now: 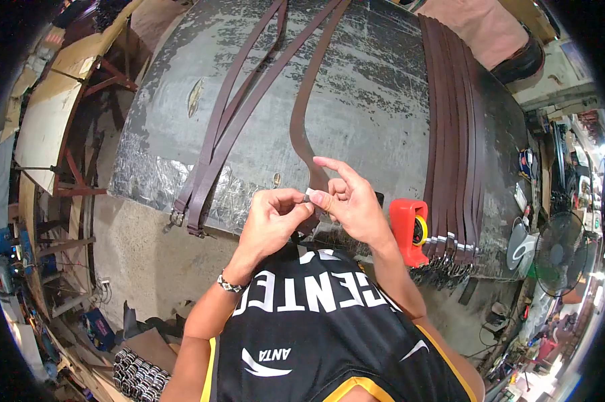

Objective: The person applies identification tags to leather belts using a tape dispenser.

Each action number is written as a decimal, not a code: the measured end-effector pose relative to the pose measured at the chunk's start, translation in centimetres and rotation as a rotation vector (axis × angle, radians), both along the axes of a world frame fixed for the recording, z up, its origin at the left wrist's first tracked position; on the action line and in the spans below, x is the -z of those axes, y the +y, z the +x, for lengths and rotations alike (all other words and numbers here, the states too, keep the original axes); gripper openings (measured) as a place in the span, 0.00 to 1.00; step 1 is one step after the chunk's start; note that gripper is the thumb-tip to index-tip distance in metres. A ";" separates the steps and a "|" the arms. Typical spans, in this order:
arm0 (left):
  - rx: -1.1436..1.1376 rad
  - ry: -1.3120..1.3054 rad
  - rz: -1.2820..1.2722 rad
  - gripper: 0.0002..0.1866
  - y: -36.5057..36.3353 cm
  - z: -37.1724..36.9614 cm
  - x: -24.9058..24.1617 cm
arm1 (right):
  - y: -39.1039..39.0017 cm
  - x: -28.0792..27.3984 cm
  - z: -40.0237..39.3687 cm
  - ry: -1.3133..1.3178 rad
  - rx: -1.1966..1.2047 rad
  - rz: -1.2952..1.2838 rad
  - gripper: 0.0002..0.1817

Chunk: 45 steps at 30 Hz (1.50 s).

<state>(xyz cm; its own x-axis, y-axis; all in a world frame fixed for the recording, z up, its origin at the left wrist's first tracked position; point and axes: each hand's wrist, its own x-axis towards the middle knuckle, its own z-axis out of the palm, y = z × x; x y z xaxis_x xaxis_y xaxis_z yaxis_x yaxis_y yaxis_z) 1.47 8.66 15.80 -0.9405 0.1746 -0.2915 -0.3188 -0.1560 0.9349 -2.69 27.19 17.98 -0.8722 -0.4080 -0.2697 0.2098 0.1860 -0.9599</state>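
Observation:
A brown strap [302, 114] runs down the grey worn table [369, 134] to its front edge, where both hands meet at its end. My left hand [272, 218] pinches a small piece at the strap end between thumb and fingers. My right hand [349, 204] has its thumb against a small white piece [309, 192] there, with the index finger raised. To the right of my right hand stands a red tape dispenser [404, 231] with a yellow-cored roll. More brown straps [228, 127] with metal buckles [176, 218] lie on the left of the table.
A row of several brown straps [453, 134] lies along the table's right side, white bands near their buckled ends. A fan [560, 254] stands at the right. On the left is a wooden board [54, 120] on a metal frame. Several rolled items [141, 375] lie lower left.

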 end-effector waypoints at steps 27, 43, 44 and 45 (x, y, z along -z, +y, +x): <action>-0.044 -0.025 -0.038 0.07 -0.4 0.5 -0.7 | -0.3 3.3 1.6 -0.201 0.144 -0.300 0.10; -0.087 0.051 -0.115 0.10 -0.6 0.6 -1.1 | -0.5 2.5 1.5 -0.116 0.101 -0.284 0.07; -0.072 0.036 -0.114 0.10 -0.8 0.5 -0.9 | -0.4 2.7 1.5 -0.120 0.100 -0.285 0.07; -0.054 0.044 -0.146 0.10 -1.1 0.4 -0.6 | -0.3 2.8 1.5 -0.123 0.099 -0.285 0.07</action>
